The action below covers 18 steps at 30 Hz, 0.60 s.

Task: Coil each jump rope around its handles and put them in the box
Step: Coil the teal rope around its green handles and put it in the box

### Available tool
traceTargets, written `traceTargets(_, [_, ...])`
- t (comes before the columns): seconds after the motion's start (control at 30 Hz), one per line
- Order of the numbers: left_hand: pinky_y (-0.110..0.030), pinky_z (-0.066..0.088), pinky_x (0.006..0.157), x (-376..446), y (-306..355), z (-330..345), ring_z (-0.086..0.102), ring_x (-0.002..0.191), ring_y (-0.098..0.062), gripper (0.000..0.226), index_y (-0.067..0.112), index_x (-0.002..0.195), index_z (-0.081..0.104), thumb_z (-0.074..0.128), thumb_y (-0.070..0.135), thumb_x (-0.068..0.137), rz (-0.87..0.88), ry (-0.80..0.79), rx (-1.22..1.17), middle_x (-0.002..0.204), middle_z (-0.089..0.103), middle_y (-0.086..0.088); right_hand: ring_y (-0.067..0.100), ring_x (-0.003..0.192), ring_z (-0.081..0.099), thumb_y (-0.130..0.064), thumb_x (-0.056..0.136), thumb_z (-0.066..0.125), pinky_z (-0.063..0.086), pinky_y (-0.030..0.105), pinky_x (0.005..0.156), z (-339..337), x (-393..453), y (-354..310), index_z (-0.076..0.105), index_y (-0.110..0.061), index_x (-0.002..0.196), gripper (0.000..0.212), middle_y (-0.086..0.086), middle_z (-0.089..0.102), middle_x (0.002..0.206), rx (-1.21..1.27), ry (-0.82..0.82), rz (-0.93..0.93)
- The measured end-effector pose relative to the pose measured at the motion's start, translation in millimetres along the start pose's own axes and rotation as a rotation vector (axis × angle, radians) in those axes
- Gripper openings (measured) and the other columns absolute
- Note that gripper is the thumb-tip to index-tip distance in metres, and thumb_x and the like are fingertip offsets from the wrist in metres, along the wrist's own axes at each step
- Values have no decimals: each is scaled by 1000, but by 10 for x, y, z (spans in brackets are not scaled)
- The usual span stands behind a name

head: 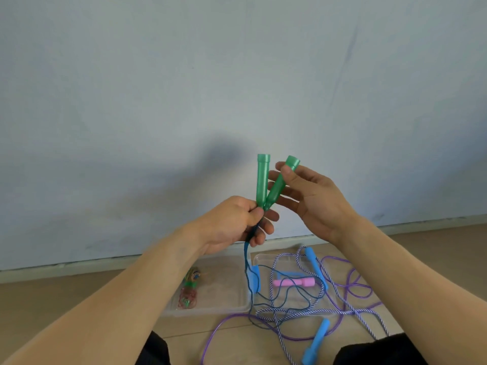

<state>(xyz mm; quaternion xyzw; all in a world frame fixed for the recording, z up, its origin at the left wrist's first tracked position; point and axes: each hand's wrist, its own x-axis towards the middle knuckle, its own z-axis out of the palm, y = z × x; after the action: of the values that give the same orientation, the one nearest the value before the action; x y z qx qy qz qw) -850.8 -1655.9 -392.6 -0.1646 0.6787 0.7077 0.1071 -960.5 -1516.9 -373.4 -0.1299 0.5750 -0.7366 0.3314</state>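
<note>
Status: the clear plastic box (237,304) on the floor holds one coiled rope; blue, pink and purple ropes lie loose beside it. The left hand (237,225) grips the bases of two green plastic handles (263,180), held mid-air; their dark cord (263,293) hangs uncoiled. The right hand (313,198), fingers loosely spread, steadies one handle.

both forearms reach forward and up — left hand (237,222) curled in a pinch, right hand (313,201) with fingers spread, thumb raised.
</note>
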Motion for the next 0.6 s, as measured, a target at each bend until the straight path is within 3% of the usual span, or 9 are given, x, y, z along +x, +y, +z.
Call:
traceTargets(0.13, [-25,32,54,115,-3,30,39,52,-12,30,3,101,61,32,9,106,-39,-17,174,65,48,-1,29,100,71,-23,99,53,57,40,87,15,103,48,60,-5,123,30,13,72,115,-117,-74,38])
traceTargets(0.23, [-26,33,52,244,55,90,41,53,-13,24,5,97,55,32,5,104,-44,-32,167,69,50,-5,17,69,66,-23,100,54,47,30,58,89,192,166,61,-7,112,22,8,74,98,-350,-110,16])
traceTargets(0.27, [-28,43,57,315,46,103,51,61,-15,20,5,105,54,34,6,103,-45,-15,222,80,57,-10,17,62,60,-24,100,54,45,30,54,108,245,220,62,-7,106,20,9,72,89,-449,-69,-37])
traceTargets(0.33, [-35,51,87,536,-50,90,61,99,-23,30,7,128,51,37,14,102,-90,56,425,125,57,-12,25,69,62,-28,99,54,54,38,64,99,374,311,59,-10,97,19,15,64,81,-622,14,-164])
traceTargets(0.37, [-38,49,93,607,-95,82,59,107,-25,34,9,131,51,38,17,101,-126,111,519,136,52,-10,28,75,65,-30,98,53,56,45,74,93,438,330,58,-15,96,16,14,63,81,-671,25,-202])
traceTargets(0.4, [-38,50,89,669,-139,68,61,100,-24,34,8,127,54,38,17,99,-160,147,546,132,55,-11,27,78,67,-31,98,53,56,46,78,80,506,347,58,-22,96,10,9,63,81,-702,9,-231])
traceTargets(0.43, [-37,53,81,698,-168,40,64,86,-22,33,3,121,58,38,14,98,-201,135,457,119,62,-14,23,78,67,-29,98,54,56,44,78,65,561,369,58,-27,98,4,1,64,81,-730,-29,-249])
traceTargets(0.5, [-34,57,65,723,-165,-7,68,69,-27,38,-8,108,62,36,19,99,-355,28,35,93,68,-21,11,77,65,-25,97,58,54,33,76,37,622,414,57,-38,102,13,-8,62,87,-818,-87,-306])
traceTargets(0.6, [-29,55,53,668,-165,-173,70,70,-33,55,-9,104,63,34,38,100,-492,-151,-453,94,68,-27,5,86,59,-23,95,61,45,17,76,-66,625,497,62,-42,115,28,-14,53,98,-966,-171,-295])
